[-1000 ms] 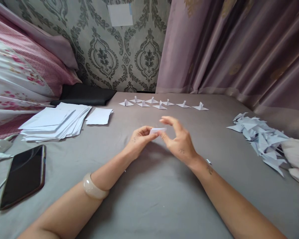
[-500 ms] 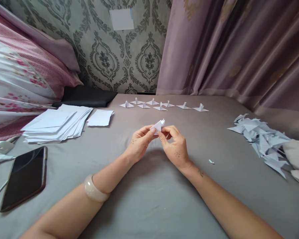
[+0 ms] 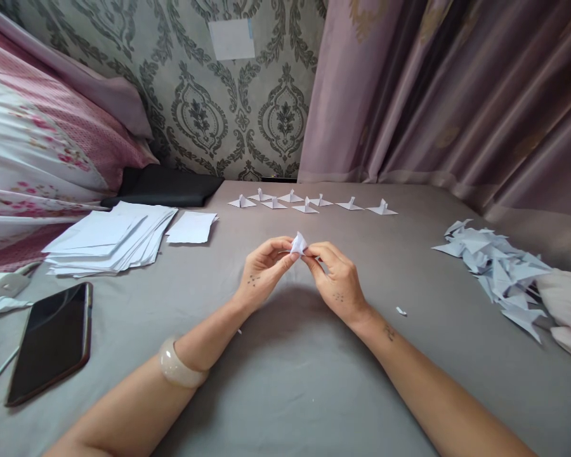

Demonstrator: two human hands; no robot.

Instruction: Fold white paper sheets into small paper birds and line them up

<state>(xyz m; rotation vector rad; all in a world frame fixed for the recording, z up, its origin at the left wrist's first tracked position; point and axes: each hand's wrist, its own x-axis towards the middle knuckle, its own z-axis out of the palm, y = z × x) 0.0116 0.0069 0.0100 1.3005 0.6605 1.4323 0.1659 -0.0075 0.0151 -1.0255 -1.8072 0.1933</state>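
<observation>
Between my two hands, above the middle of the grey-covered surface, is a small folded piece of white paper with a pointed top. My left hand pinches its left side between thumb and fingers. On its right lower edge, my right hand closes thumb and fingertips in a pinch. Part of the paper is hidden behind my fingertips. Beyond the hands stand several white folded paper figures with flat pointed sides and an upright middle.
A stack of white paper sheets and a smaller paper pile lie at left, near a phone. At right are heaped folded papers beside a pale cloth. A paper scrap lies near my right forearm.
The folded paper has turned in my hands: its point, tilted toward the upper right before, now faces upward. My left hand has shifted slightly left.
</observation>
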